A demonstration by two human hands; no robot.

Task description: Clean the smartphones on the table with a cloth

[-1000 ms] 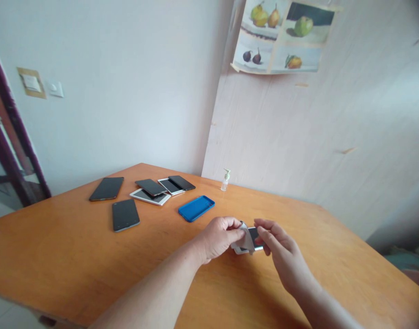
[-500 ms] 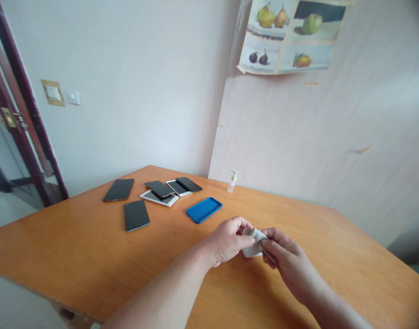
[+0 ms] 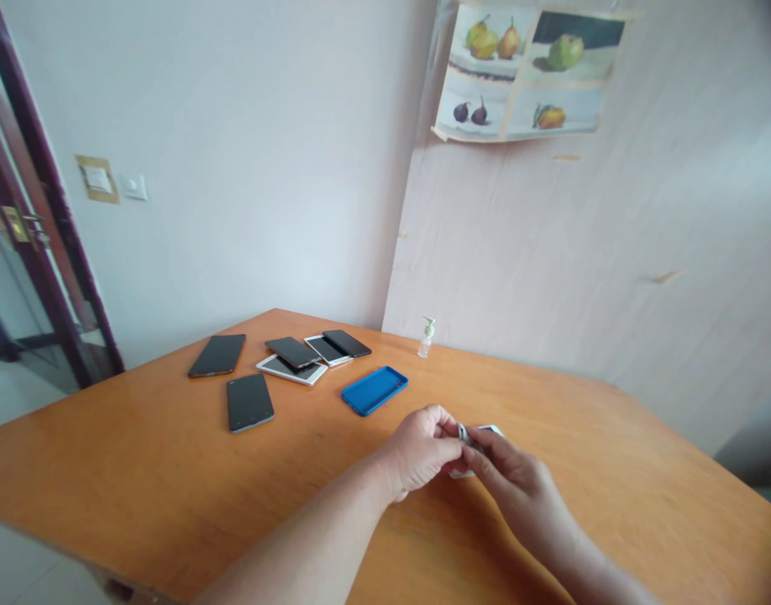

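My left hand (image 3: 423, 449) pinches a small grey cloth (image 3: 463, 434) between thumb and fingers. My right hand (image 3: 515, 475) meets it from the other side, its fingers closed on the same cloth, which is mostly hidden in the grip. Under and behind the fingers a white-edged phone (image 3: 462, 474) shows only at its corners; whether a hand touches it I cannot tell. A blue phone case (image 3: 374, 390) lies on the table beyond my left hand, hollow side up.
Several phones lie farther left on the wooden table (image 3: 335, 470): a dark phone (image 3: 250, 402), a large black one (image 3: 217, 355), and an overlapping group with a white-framed phone (image 3: 275, 367). A small pump bottle (image 3: 427, 338) stands near the wall.
The cloth, earlier spread over the phone, is now bunched between my fingers. My hands have drawn closer together, and a far corner of the phone now shows. The view has shifted slightly.
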